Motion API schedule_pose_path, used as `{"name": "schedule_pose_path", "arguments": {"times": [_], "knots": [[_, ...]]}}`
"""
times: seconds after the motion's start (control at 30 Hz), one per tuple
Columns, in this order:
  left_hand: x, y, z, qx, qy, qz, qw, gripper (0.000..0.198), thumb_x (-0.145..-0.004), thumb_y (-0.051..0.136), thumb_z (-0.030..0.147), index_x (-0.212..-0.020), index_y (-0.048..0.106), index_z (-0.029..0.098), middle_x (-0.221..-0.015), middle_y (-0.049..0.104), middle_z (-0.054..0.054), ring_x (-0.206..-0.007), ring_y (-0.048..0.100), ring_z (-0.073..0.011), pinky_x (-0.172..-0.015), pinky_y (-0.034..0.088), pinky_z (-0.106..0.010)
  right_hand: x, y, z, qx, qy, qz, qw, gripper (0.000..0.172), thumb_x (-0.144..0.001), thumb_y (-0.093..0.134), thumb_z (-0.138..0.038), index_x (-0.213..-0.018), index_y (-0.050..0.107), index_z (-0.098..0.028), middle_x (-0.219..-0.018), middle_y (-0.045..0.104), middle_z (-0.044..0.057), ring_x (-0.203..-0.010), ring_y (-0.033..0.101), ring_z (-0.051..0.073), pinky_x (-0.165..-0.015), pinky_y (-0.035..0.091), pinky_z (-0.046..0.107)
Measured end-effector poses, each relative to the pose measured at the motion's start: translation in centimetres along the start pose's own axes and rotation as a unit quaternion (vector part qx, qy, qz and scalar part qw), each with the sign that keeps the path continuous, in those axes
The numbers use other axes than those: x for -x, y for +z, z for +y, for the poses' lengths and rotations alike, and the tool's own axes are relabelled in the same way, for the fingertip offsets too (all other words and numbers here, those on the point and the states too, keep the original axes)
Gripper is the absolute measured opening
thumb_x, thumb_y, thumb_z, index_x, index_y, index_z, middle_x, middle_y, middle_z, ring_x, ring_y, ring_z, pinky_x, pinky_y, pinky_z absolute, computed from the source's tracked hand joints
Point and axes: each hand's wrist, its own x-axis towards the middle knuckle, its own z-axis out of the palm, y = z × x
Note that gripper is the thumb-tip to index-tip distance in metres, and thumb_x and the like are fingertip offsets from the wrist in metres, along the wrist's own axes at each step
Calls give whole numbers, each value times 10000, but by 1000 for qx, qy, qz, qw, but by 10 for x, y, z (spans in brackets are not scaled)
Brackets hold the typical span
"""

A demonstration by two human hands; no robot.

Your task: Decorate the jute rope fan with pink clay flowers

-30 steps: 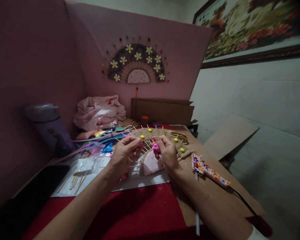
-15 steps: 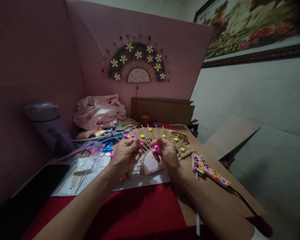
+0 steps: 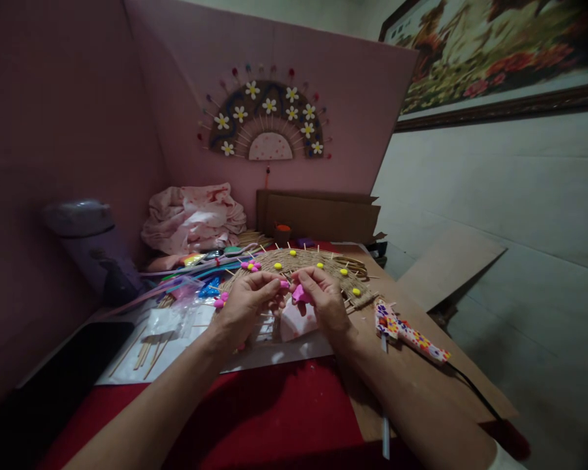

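My left hand [image 3: 257, 295] is closed, pinching a small bit of pink modelling clay [image 3: 284, 284] between thumb and fingertips. A larger pink lump of clay [image 3: 301, 295] is gripped in my right hand [image 3: 325, 297], close beside it. Both hands are held over a fan-shaped craft [image 3: 269, 256] of twine woven on thin sticks. Yellow clay dots [image 3: 343, 272] run along the fan, and a pink clay flower [image 3: 251, 266] with a yellow centre sits at its left. My hands partly hide its pale half-round base [image 3: 296, 322].
A flower-patterned glue gun [image 3: 411, 333] with its cord lies on cardboard at right. Loose sticks [image 3: 149, 352], a black phone-like slab [image 3: 83, 372] and a tumbler [image 3: 91, 248] are at left. Folded cloth [image 3: 193, 219] lies behind; a finished fan [image 3: 269, 121] hangs on the pink board.
My hands have come closer together, the right one shifting slightly left. The small pink bit in my left fingertips now almost meets the larger lump. The camera view has shifted slightly.
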Motion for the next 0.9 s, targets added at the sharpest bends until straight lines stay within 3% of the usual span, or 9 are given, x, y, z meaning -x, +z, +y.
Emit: {"name": "schedule_pose_path", "arguments": {"times": [0.13,0.3,0.43,0.63,0.9], "knots": [[0,-2,-4,-73,45,-2,996,200,-713,711,293,-809,664,124,-576,600,4,-489,514,-75,-480,421,-191,0,-1,1,-23,3,-17,1000,263,-812,583,-433,-851,601,-174,-667,577,-19,-442,483,64,-358,365,179],[-2,-5,-8,-62,66,11,996,209,-730,687,333,-785,622,141,-578,587,11,-476,499,-82,-457,411,-200,2,0,-1,52,-5,-34,998,265,-726,692,-389,-873,597,-191,-634,552,-46,-429,447,58,-395,367,192],[-3,-4,-7,-70,66,13,995,229,-722,695,342,-742,614,129,-570,577,9,-483,504,-78,-459,394,-190,6,2,-3,150,-55,-24,987,199,-744,684,-355,-859,629,-202,-734,587,-11,-527,494,85,-453,391,210],[0,-1,-4,-25,41,7,999,229,-712,708,328,-768,605,131,-593,595,8,-497,528,-81,-483,415,-196,8,3,-3,236,-145,-7,961,107,-799,637,-320,-819,642,-215,-810,614,22,-781,569,163,-700,457,293],[0,0,-7,-36,57,5,998,226,-704,713,329,-737,606,133,-563,592,11,-489,519,-82,-477,418,-199,7,3,-6,242,-182,-15,953,111,-804,623,-295,-737,635,-208,-772,599,17,-752,556,155,-723,444,298]]}}
